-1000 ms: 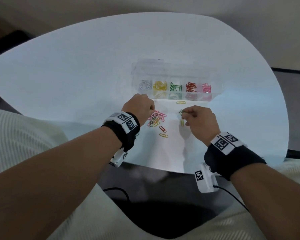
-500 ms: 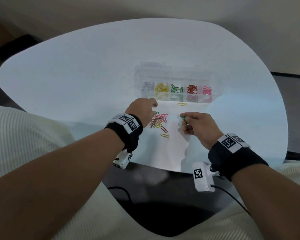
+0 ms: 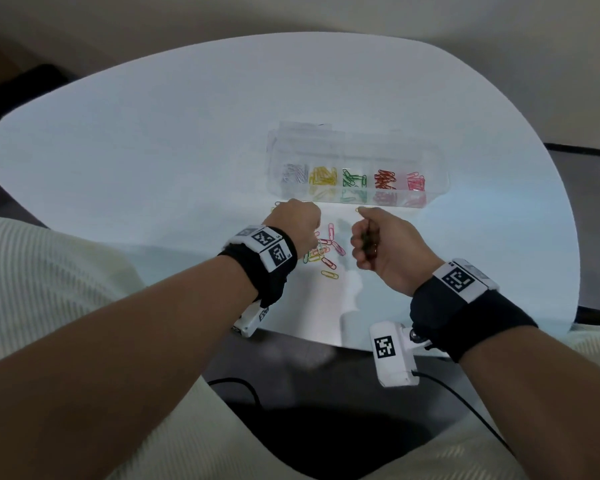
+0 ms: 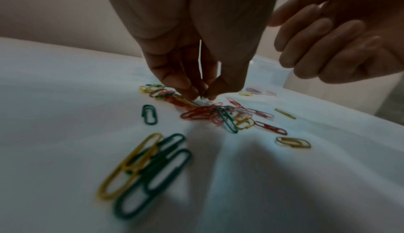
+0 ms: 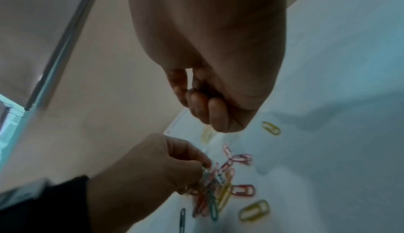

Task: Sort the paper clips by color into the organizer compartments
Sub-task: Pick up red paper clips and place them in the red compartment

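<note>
Our left hand (image 3: 300,225) pinches into the mixed red, pink, yellow and green paper clips (image 3: 323,252); our right hand (image 3: 383,247) curls around green clips (image 3: 365,239).

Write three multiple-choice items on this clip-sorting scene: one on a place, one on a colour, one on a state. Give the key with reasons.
1. Where does the organizer stand relative to the loose pile of clips?
A. Beyond the pile, farther from the person
B. Between the pile and the person
C. Off the table

2. What colour are the clips in the organizer's middle compartment?
A. Blue
B. Green
C. Black

3. What is the left hand doing?
A. Lying flat and open on the table
B. Holding the organizer
C. Reaching its fingertips down into the pile

Key: 1 A, the head view shows the organizer past the pile on the table. 2 B, the compartments read white, yellow, green, red, pink from left to right. 3 C, the left wrist view shows the fingertips meeting at a pale clip in the pile.
</note>
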